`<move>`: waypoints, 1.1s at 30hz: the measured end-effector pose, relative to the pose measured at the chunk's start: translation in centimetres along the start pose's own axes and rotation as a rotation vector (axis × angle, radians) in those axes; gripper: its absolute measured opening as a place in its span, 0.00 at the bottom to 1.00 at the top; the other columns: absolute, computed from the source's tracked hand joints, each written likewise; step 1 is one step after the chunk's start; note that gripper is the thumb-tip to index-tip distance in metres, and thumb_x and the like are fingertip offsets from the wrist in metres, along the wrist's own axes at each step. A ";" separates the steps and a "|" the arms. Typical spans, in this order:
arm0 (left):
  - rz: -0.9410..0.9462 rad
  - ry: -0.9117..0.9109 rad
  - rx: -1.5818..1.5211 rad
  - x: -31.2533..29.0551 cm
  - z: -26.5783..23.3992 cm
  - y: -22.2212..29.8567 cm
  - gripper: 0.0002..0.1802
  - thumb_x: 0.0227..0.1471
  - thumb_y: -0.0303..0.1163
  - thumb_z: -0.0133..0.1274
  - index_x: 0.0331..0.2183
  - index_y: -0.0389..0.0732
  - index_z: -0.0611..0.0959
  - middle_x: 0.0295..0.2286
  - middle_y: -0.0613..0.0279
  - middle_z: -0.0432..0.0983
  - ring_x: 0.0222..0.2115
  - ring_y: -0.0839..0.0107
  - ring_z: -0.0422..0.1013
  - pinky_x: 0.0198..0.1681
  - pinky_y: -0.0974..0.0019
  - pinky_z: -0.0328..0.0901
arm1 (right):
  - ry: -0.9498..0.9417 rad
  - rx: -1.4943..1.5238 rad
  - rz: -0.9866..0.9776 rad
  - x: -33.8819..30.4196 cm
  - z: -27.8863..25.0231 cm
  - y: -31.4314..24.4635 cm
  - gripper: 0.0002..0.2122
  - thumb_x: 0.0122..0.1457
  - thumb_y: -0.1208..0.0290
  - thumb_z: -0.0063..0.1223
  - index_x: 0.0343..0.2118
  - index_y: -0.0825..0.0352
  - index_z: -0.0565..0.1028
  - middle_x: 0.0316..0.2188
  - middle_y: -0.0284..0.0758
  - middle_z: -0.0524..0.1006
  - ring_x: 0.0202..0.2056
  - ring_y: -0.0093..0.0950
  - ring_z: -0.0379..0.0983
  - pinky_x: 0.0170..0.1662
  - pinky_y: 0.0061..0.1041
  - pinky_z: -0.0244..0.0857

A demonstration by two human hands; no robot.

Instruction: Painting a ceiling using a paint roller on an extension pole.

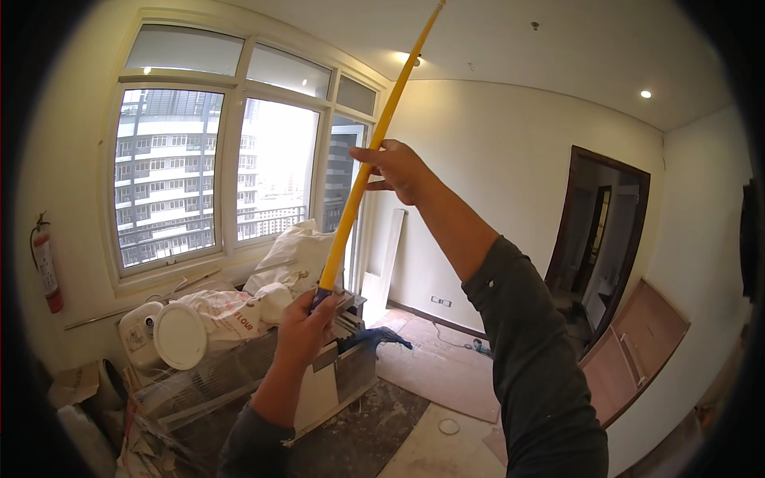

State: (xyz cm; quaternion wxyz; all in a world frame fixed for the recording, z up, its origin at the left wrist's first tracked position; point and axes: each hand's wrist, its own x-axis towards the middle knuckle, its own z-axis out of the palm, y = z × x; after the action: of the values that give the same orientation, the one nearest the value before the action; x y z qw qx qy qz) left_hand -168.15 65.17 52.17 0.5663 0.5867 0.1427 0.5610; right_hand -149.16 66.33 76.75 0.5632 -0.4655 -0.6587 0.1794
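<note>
A long yellow pole slants up from the lower middle toward the ceiling, its thin tip at the upper edge of the picture. My left hand is closed around its lower end, where a dark blue piece shows above the fingers. Higher up, my right hand holds the shaft, with the thumb on one side and the fingers curving behind. Whether the tip touches the ceiling I cannot tell.
Left of my hands, a white sack, a round white lid and plastic-wrapped goods are piled below the windows. A fire extinguisher hangs on the left wall. Boards cover the floor; a dark-framed doorway stands right.
</note>
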 end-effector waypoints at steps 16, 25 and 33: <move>0.019 0.166 0.079 -20.4 -14.6 9.2 0.17 0.57 0.30 0.53 0.45 0.30 0.79 0.18 0.70 0.69 0.13 0.83 0.61 0.17 0.76 0.55 | -0.309 -0.206 -0.170 -14.4 16.5 -11.1 0.43 0.51 0.54 0.70 0.59 0.79 0.57 0.51 0.52 0.68 0.48 0.38 0.75 0.44 0.28 0.76; 0.048 0.140 0.111 -21.8 -14.4 13.9 0.19 0.59 0.35 0.53 0.46 0.29 0.78 0.18 0.70 0.69 0.13 0.83 0.60 0.16 0.77 0.54 | -0.300 -0.030 -0.155 -14.5 17.6 -13.9 0.38 0.55 0.59 0.68 0.58 0.79 0.58 0.50 0.51 0.70 0.47 0.38 0.76 0.45 0.34 0.78; 0.068 0.027 0.109 -13.3 -10.2 13.0 0.18 0.61 0.37 0.52 0.45 0.31 0.79 0.17 0.71 0.67 0.13 0.83 0.60 0.16 0.77 0.53 | -0.165 0.038 -0.130 -7.9 12.2 -10.9 0.32 0.57 0.60 0.66 0.55 0.76 0.63 0.45 0.44 0.74 0.49 0.36 0.73 0.50 0.36 0.75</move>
State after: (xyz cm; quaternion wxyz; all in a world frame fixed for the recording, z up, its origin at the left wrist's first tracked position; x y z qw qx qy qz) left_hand -186.96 55.49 53.56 0.5122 0.6137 0.1607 0.5790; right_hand -165.25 57.89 76.85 0.5262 -0.3949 -0.7280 0.1927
